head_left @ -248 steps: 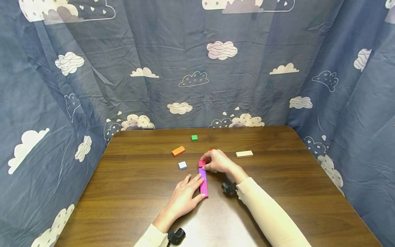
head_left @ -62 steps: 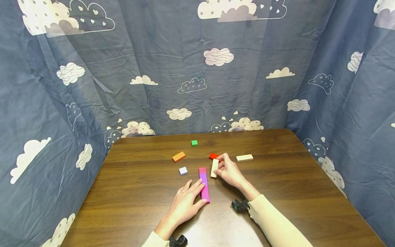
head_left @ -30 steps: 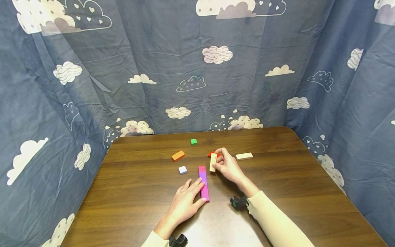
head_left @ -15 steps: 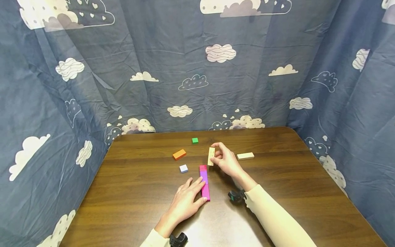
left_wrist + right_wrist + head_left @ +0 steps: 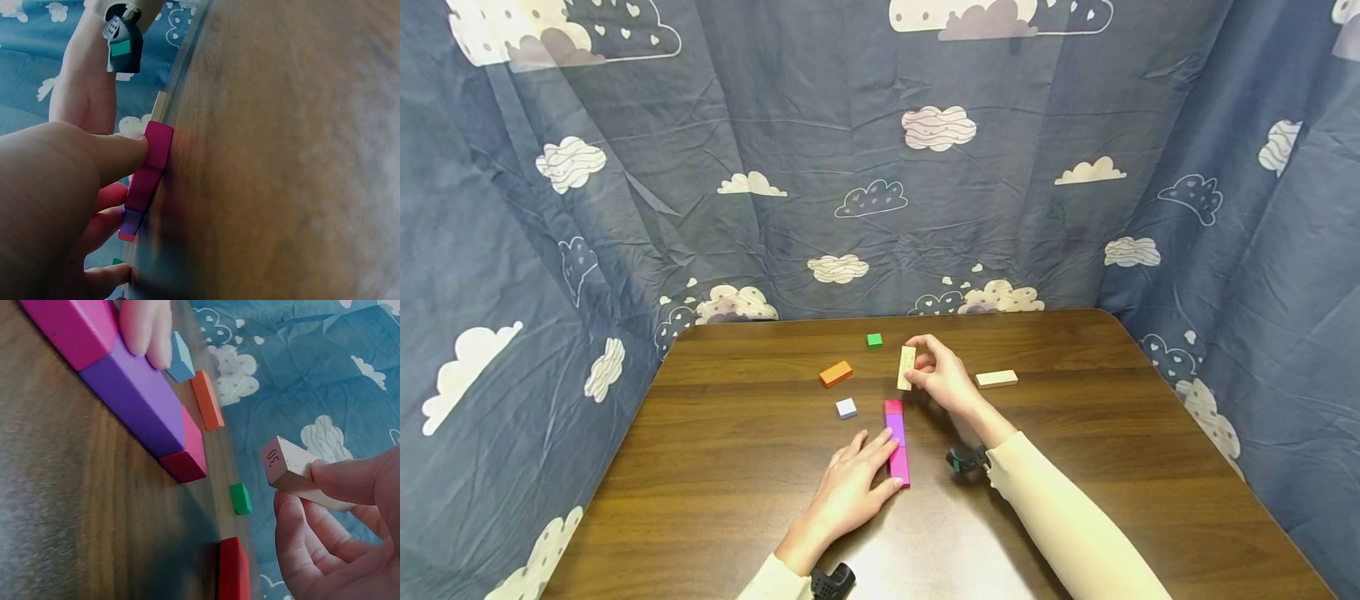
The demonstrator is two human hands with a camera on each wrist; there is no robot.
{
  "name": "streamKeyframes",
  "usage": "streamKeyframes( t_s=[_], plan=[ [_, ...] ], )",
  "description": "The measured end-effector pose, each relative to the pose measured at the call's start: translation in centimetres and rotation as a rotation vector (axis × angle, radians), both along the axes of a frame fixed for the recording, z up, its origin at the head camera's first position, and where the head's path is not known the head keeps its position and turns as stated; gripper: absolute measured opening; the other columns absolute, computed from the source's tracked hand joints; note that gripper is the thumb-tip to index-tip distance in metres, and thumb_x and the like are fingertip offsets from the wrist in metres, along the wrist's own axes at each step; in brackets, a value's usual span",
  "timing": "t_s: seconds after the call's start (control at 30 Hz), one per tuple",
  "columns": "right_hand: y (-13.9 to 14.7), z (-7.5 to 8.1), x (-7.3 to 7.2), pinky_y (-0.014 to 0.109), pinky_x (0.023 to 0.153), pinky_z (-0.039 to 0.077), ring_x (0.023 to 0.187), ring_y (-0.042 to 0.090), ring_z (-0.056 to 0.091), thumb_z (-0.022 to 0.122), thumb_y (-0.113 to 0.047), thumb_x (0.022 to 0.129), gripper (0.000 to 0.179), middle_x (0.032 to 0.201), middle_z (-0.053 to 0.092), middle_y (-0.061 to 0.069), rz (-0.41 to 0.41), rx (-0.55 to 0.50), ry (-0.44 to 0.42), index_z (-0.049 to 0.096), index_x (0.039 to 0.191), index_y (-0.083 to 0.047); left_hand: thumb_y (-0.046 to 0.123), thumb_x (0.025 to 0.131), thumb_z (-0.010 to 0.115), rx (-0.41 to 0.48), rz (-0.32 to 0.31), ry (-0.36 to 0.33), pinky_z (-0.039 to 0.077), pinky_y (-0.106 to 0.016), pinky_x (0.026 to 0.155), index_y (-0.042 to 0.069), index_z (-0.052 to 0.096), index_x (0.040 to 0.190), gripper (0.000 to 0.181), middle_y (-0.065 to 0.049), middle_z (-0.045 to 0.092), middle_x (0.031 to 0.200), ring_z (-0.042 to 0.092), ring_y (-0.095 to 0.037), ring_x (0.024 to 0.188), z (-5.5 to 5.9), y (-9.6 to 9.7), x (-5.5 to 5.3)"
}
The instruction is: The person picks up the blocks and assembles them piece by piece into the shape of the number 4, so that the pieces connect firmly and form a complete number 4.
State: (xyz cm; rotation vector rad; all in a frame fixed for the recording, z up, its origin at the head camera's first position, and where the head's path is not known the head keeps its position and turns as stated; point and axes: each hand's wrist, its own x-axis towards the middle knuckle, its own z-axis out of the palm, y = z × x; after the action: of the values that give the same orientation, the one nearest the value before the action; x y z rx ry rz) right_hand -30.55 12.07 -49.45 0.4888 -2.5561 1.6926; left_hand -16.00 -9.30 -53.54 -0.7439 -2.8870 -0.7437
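My right hand (image 5: 943,375) pinches a pale wooden block (image 5: 906,367) between thumb and fingers, above the table beyond the far end of a row of blocks. In the right wrist view, dark marks like "30" show on the end of this block (image 5: 294,472). The row runs away from me: a magenta block (image 5: 899,471), a purple block (image 5: 895,427), then a short crimson block (image 5: 892,407). Along the row's left side lies my left hand (image 5: 846,483), fingers extended. Its fingertips touch the purple block and its thumb (image 5: 128,153) touches the magenta one.
Around the row lie a light blue block (image 5: 846,408), an orange block (image 5: 836,374), a green block (image 5: 875,340) and another pale block (image 5: 997,379). A red block (image 5: 233,569) is mostly hidden behind my right hand in the head view. A cloud-print curtain (image 5: 865,150) hangs behind the table.
My right hand leaves the crimson block's side and later holds the pale block right of the row. It has since lifted that block and carried it forward and left. My left hand stays put.
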Motion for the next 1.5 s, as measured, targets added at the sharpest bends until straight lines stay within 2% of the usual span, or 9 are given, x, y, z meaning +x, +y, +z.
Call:
streamKeyframes(
  t_s=[0.17,0.37,0.77,1.13,1.33,1.5],
  plan=[
    [-0.7,-0.2,-1.1,0.03,0.064,0.055,0.07,0.024,0.066,0.075,0.001,0.087,0.048,0.087,0.067,0.015,0.028,-0.055,-0.02,0.056,0.13,-0.011,0.043,0.096,0.066,0.0,-0.003,0.01,0.031,-0.061,0.11,0.02,0.052,0.149,0.06,0.002,0.041,0.157,0.034,-0.038,0.144,-0.1,0.0,-0.1],
    [-1.6,-0.8,-2.0,0.027,0.059,0.053,0.065,0.018,0.063,0.075,0.001,0.086,0.047,0.084,0.068,0.013,0.036,-0.003,-0.029,0.057,0.128,-0.01,0.044,0.096,0.065,-0.012,-0.006,0.019,0.031,-0.059,0.111,0.02,0.052,0.149,0.059,0.002,0.041,0.157,0.035,-0.038,0.144,-0.2,-0.1,-0.1],
    [-1.9,-2.3,-2.6,0.027,0.05,0.045,0.061,0.014,0.06,0.076,0.001,0.086,0.046,0.08,0.069,0.011,0.06,0.057,-0.086,0.059,0.126,-0.012,0.043,0.096,0.065,-0.003,-0.004,0.013,0.031,-0.06,0.11,0.02,0.052,0.149,0.059,0.002,0.042,0.157,0.035,-0.037,0.144,-0.2,0.0,0.1],
    [-2.1,-2.5,-2.6,0.03,0.054,0.051,0.063,0.015,0.063,0.076,-0.001,0.087,0.046,0.084,0.07,0.011,0.11,0.105,-0.091,0.059,0.128,-0.009,0.044,0.096,0.065,-0.002,-0.003,0.006,0.031,-0.06,0.111,0.02,0.052,0.149,0.059,0.002,0.041,0.157,0.035,-0.037,0.144,0.0,0.0,-0.1],
    [-2.3,-2.4,-2.4,0.03,0.055,0.054,0.064,0.015,0.064,0.076,0.0,0.086,0.045,0.088,0.07,0.011,0.094,0.135,-0.083,0.061,0.128,-0.008,0.044,0.095,0.066,-0.005,0.002,0.008,0.032,-0.061,0.11,0.021,0.052,0.149,0.06,0.003,0.041,0.157,0.035,-0.037,0.144,-0.1,0.0,0.0],
    [-2.2,-2.4,-2.5,0.03,0.059,0.055,0.067,0.015,0.065,0.078,-0.005,0.086,0.044,0.092,0.07,0.01,0.068,0.219,-0.06,0.064,0.128,-0.008,0.044,0.095,0.066,-0.005,0.005,0.009,0.032,-0.061,0.11,0.021,0.053,0.148,0.06,0.003,0.041,0.157,0.035,-0.036,0.144,-0.2,0.0,-0.1]
  ],
)
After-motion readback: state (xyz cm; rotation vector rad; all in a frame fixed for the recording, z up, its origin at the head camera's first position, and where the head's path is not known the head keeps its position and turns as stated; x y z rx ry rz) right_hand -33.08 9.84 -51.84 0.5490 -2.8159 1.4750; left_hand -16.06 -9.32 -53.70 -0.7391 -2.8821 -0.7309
